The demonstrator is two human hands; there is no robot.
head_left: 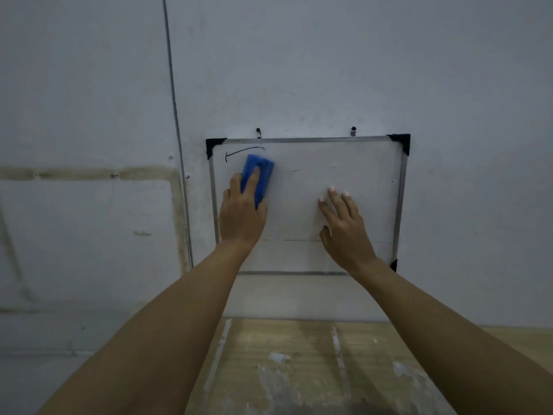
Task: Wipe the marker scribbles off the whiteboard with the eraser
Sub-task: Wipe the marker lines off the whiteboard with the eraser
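Gripping the blue eraser (264,175) in my left hand (241,220), I press it to the upper left of the whiteboard (359,169), just under a dark marker stroke (244,150). My right hand (344,232) lies flat on the board, fingers spread. My left forearm hides its lower left corner.

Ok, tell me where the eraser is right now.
In the head view the eraser is on the upper left of the whiteboard, held by the left hand, just below the marker line.
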